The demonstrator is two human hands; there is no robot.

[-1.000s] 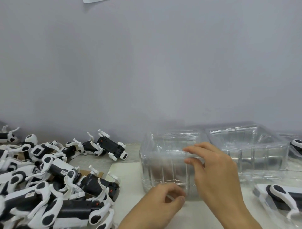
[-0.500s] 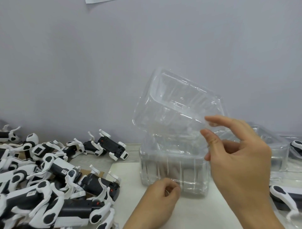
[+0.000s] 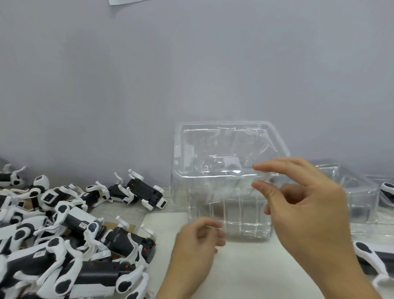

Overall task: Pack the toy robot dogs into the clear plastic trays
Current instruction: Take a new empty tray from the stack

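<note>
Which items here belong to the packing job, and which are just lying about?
Job:
lifted clear tray, pinched by right hand
tray stack, by left hand
toy robot dogs

Lying about:
paper on the wall

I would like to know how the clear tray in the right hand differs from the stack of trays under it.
The lifted tray is raised and tilted, pinched at its rim by the right hand; the tray stack sits level on the table. The left hand rests at the stack's base. Both are clear, ribbed and empty.
</note>
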